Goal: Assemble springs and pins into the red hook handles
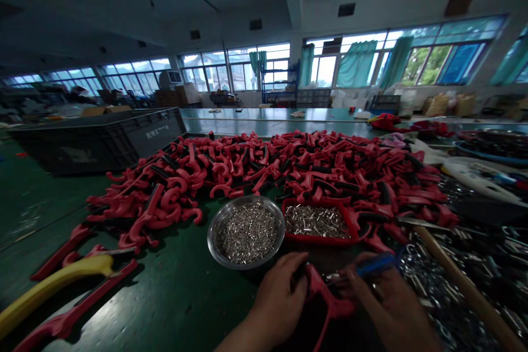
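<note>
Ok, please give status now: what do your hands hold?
Left hand on red plastic part. Right hand holding blue-handled tool at same part. Steel bowl of metal pieces ahead.

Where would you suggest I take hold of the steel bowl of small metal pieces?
Take the steel bowl by its rim at the near left, coming from your left: that edge stands free over the green bench, while the red tray crowds its right side. It is shallow and well filled, so keep it level.
</note>
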A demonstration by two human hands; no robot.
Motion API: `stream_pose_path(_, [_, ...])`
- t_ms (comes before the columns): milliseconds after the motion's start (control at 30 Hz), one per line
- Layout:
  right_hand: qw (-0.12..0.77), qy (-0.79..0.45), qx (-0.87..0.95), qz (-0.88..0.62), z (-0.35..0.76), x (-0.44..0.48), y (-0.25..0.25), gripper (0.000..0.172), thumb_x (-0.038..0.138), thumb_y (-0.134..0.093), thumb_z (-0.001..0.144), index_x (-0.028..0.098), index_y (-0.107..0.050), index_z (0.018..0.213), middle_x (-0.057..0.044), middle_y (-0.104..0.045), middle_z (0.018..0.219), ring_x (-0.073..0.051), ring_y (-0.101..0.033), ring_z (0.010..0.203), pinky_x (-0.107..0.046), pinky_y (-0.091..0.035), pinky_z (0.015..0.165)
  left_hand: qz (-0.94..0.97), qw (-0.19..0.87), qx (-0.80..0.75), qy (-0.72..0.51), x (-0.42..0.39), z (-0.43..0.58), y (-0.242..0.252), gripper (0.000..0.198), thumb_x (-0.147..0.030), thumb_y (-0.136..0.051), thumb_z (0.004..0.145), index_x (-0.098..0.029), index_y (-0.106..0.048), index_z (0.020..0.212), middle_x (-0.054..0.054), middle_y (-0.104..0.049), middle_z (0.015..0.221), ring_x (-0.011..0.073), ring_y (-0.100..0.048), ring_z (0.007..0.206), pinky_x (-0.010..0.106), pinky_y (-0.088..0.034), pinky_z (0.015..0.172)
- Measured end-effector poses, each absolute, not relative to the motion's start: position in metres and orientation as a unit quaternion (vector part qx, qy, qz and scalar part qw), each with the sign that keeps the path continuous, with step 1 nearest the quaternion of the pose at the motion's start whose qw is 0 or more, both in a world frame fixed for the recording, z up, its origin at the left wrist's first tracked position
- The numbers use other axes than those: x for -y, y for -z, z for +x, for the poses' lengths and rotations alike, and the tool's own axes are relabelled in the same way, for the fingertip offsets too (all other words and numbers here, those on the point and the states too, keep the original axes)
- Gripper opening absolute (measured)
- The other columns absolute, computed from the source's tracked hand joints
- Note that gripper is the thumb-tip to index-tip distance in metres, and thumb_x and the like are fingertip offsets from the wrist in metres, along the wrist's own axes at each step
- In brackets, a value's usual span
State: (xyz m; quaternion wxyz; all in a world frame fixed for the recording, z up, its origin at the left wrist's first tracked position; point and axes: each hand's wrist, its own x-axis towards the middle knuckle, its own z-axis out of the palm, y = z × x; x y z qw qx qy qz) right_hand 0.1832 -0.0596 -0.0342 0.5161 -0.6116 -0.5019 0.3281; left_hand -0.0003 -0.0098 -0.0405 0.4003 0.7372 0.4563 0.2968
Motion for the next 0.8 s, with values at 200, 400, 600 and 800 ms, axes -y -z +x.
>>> stream_pose_path(200, [0.429,-0.106,0.625,-0.643,0.184,0.055,0.023,0.021,0.044,-0.047,0.078,0.024,-0.05,0.085,-0.003,-0.065,0.075,-0.02,-0.064,0.069,-0.03,-0.053,0.063,0.745,0.391,-0.458,-0.288,0.01,0.0,0.042,0.039,-0.024,-0.047,0.079,-0.023,-0.052,0.118,0.002,-0.052,0.123,0.016,-0.047,0.112,0.028,-0.035,0.099])
stream_pose_path(400, [0.311,-0.014,0.652,-0.692,0.21,-0.016,-0.004,0.022,0.039,-0.039,0.084,0.02,-0.048,0.087,-0.004,-0.063,0.075,-0.017,-0.061,0.068,-0.028,-0.048,0.062,0.77,0.354,-0.458,-0.269,0.01,0.0,0.042,0.042,-0.023,-0.045,0.079,-0.018,-0.051,0.12,0.006,-0.051,0.124,0.0177,-0.046,0.113,0.03,-0.035,0.099])
stream_pose_path(600, [0.148,-0.034,0.657,-0.739,0.234,-0.077,-0.005,0.021,0.034,-0.055,0.081,0.015,-0.056,0.071,0.002,-0.057,0.063,-0.012,-0.055,0.057,-0.028,-0.045,0.057,0.807,0.266,-0.451,-0.272,0.014,-0.003,0.03,0.042,-0.018,-0.049,0.075,-0.019,-0.053,0.117,0.006,-0.051,0.123,0.0181,-0.05,0.108,0.03,-0.042,0.092])
stream_pose_path(800, [0.088,-0.037,0.777,-0.622,0.179,-0.058,-0.029,0.019,0.029,-0.05,0.085,0.016,-0.062,0.079,-0.002,-0.063,0.077,-0.015,-0.058,0.075,-0.032,-0.045,0.069,0.768,0.057,-0.609,-0.192,-0.017,-0.043,-0.012,0.025,-0.025,-0.046,0.083,-0.025,-0.061,0.103,0.003,-0.063,0.105,0.0197,-0.057,0.097,0.034,-0.042,0.087])
